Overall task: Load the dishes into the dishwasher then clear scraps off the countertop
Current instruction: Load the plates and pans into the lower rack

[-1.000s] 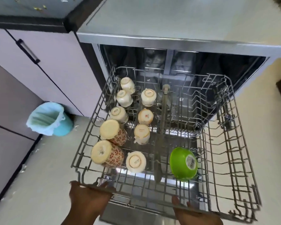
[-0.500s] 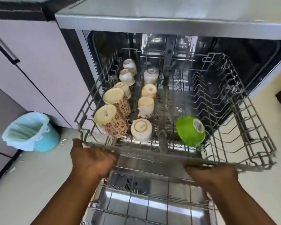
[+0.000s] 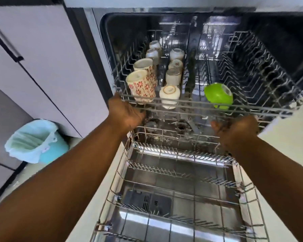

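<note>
Both hands, left hand (image 3: 125, 112) and right hand (image 3: 234, 128), grip the grey wire upper rack's (image 3: 208, 109) front rail, now pushed farther into the dishwasher, its upturned floral mugs (image 3: 142, 84) and green plastic bowl (image 3: 217, 95) loaded.

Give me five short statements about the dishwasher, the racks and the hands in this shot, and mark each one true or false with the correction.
1. Both hands, the left hand and the right hand, are at the front rail of the upper rack. True.
2. The green bowl sits in the lower rack. False: it is in the upper rack.
3. The cups stand mouth down. True.
4. The two flowered mugs are on the right side of the upper rack. False: they are on the left side.
5. The lined bin stands on the floor to the left of the dishwasher. True.
</note>
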Demonstrator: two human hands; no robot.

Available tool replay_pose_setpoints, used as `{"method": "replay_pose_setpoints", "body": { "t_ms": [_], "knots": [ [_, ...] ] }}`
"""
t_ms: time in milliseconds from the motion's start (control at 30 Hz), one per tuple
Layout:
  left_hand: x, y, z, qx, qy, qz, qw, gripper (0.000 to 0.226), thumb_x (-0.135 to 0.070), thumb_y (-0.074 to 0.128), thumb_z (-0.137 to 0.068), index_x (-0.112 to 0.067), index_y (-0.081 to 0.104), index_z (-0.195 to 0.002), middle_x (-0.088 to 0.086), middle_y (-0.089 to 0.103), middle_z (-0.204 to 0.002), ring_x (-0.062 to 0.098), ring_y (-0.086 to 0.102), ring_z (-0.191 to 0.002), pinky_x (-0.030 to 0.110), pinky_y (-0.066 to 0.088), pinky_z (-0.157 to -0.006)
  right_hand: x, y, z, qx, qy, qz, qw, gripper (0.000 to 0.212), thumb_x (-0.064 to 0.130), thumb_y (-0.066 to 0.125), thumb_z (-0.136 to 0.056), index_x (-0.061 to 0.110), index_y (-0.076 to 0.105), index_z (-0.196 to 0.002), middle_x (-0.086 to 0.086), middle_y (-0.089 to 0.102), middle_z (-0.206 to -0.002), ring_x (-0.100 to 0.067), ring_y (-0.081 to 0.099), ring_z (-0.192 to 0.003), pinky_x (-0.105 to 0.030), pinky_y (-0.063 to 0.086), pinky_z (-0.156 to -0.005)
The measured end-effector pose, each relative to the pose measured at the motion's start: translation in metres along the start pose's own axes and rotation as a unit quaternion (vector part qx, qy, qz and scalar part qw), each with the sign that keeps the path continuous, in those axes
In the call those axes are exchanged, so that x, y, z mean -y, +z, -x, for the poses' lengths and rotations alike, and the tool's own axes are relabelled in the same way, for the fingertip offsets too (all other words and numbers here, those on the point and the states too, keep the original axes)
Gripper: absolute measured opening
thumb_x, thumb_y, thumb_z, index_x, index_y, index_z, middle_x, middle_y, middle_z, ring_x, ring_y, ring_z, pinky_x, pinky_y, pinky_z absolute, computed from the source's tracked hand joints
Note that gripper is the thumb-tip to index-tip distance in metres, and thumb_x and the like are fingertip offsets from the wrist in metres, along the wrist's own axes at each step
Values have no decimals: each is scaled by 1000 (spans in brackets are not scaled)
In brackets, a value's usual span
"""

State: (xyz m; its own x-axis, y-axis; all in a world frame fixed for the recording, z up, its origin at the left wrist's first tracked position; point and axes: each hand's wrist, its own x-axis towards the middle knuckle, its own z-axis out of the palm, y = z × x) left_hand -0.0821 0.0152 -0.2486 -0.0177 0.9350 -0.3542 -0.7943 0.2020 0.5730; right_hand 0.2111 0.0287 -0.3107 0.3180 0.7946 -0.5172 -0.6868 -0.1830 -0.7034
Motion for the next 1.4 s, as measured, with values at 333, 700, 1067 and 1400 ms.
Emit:
{"method": "replay_pose_setpoints", "body": {
  "t_ms": [333,700,1067,1400],
  "knots": [
    [-15,23,-58,-95,-11,-289,953,67,-52,8,-99,-19,65,-114,10,58,-133,26,48,-129,51,22,-115,42,58,-32,50,38,322,945,33,18,21,-103,15,53,-109,-3,56,-74,-20,54,-59,-27,51,-45],
    [-10,1,3,-43,-64,-627,775,74,-68,29,-93,-15,39,-143,11,46,-142,32,42,-131,45,32,-108,29,-47,9,145,-163,664,715,13,16,55,-96,10,58,-107,-11,63,-91,-22,57,-68,-26,46,-59],
    [48,-67,281,82,-137,-918,364,94,-69,2,-93,-4,63,-124,20,65,-121,43,65,-101,50,54,-74,-17,-98,264,279,-217,848,395,50,33,73,-62,13,68,-108,-6,70,-90,-26,69,-77,-36,56,-64],
    [-55,-55,419,35,-102,-908,404,129,-78,-38,-53,-15,10,-154,11,8,-160,34,13,-147,49,8,-117,-81,15,454,370,-209,841,334,71,55,39,-94,16,20,-150,-8,21,-158,-29,18,-146,-42,17,-117]
  ]
}}
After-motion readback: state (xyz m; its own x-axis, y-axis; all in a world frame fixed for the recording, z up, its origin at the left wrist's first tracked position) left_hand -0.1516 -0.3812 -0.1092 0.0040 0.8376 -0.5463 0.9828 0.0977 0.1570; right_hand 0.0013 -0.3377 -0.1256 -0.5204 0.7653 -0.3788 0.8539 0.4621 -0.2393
